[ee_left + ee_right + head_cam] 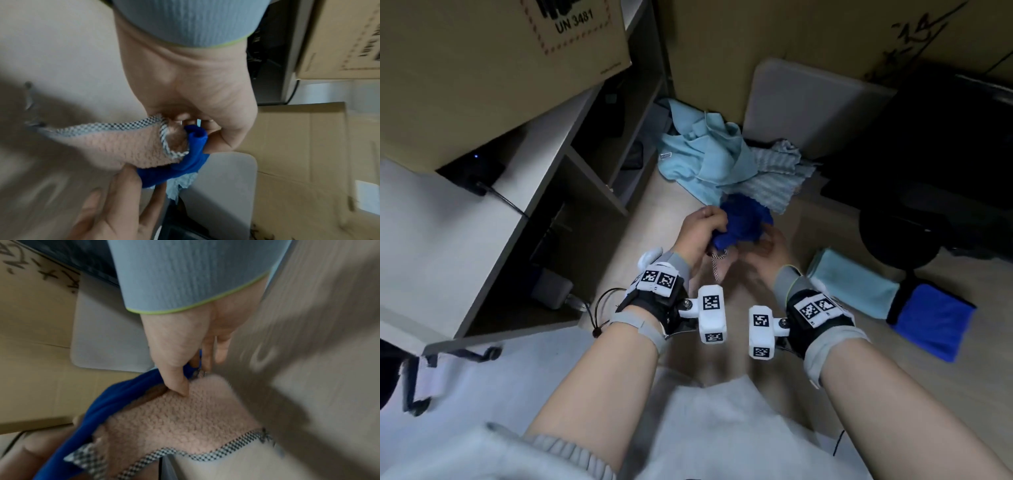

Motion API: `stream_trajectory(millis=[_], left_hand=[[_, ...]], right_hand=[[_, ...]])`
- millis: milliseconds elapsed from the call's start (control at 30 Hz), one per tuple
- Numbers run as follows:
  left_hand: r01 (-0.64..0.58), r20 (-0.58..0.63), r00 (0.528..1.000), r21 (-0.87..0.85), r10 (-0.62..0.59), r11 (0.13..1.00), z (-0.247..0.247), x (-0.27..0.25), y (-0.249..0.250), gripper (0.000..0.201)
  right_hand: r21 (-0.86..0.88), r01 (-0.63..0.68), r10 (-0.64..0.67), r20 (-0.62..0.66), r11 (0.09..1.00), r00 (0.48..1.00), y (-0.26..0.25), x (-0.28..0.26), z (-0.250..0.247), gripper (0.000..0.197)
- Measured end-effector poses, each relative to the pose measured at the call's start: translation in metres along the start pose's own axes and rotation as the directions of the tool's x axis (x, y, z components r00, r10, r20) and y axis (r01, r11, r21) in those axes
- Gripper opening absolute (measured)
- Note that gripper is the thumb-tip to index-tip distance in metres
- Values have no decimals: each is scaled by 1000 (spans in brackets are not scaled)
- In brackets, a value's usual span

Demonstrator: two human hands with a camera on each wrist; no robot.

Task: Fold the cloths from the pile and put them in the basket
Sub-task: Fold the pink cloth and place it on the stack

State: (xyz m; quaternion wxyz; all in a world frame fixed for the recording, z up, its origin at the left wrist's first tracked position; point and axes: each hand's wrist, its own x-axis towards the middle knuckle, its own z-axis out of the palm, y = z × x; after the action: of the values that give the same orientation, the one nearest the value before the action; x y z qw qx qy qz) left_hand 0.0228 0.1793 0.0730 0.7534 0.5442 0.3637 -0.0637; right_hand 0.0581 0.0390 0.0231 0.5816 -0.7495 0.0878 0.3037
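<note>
A cloth, royal blue (743, 222) on one side and pink fleece (180, 418) with checked trim on the other, hangs bunched above the floor between both hands. My left hand (717, 228) grips a rolled blue edge (195, 138) in curled fingers. On the cloth's right, my right hand (763, 240) pinches it, the thumb (179, 379) on the pink fleece and the fingers behind. The pile of light-blue cloths (715, 161) lies on the floor just beyond. No basket shows clearly.
Two folded cloths lie on the floor at right, one light blue (852, 287), one royal blue (935, 325). A grey board (808, 106) leans on cardboard boxes behind the pile. A shelf unit (544, 178) stands at left, dark equipment (928, 154) at right.
</note>
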Motion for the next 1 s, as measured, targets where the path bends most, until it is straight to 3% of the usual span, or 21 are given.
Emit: stream_trajectory(millis=[67, 167, 300, 433, 500, 567, 633, 700, 767, 833, 900, 1000], left_hand=[[-43, 16, 999, -20, 43, 999, 14, -18, 4, 13], [-127, -4, 992, -99, 127, 987, 38, -49, 8, 17], [-224, -113, 970, -64, 216, 972, 38, -62, -12, 19], [-237, -145, 964, -104, 221, 966, 35, -86, -36, 33], [-219, -138, 969, -91, 206, 971, 33, -99, -49, 34], [-225, -163, 965, -105, 206, 969, 29, -108, -57, 32], [-227, -175, 964, -142, 201, 964, 20, -115, -59, 28], [-237, -160, 965, -192, 208, 952, 14, -117, -56, 29], [-245, -140, 966, -215, 218, 946, 10, -117, -50, 32], [-242, -99, 969, -236, 224, 941, 10, -115, -43, 35], [-207, -50, 978, -297, 201, 932, 10, -111, -35, 38], [-156, 49, 982, -318, 181, 935, 10, -106, -22, 34]], right_hand=[[-52, 91, -90, 5, 995, 996, -3, -8, -5, 58], [-113, 154, -155, -3, 982, 988, 3, -31, -29, 32], [-86, 177, -181, -47, 980, 982, 13, -54, -53, 10], [-176, 149, -163, -73, 973, 984, 15, -67, -62, 25], [-179, 145, -160, -70, 973, 985, 11, -75, -61, 22], [8, 120, -120, -51, 993, 991, -1, -83, -56, 18], [274, 103, -110, 11, 956, 994, -18, -92, -48, 31], [386, 133, -172, 70, 913, 983, -31, -96, -44, 47], [356, 150, -210, 135, 922, 968, -34, -96, -38, 66], [210, 138, -177, 179, 968, 968, -30, -97, -35, 78], [107, 135, -152, 178, 985, 972, -25, -101, -28, 77], [31, 141, -144, 220, 990, 965, -18, -105, -22, 59]])
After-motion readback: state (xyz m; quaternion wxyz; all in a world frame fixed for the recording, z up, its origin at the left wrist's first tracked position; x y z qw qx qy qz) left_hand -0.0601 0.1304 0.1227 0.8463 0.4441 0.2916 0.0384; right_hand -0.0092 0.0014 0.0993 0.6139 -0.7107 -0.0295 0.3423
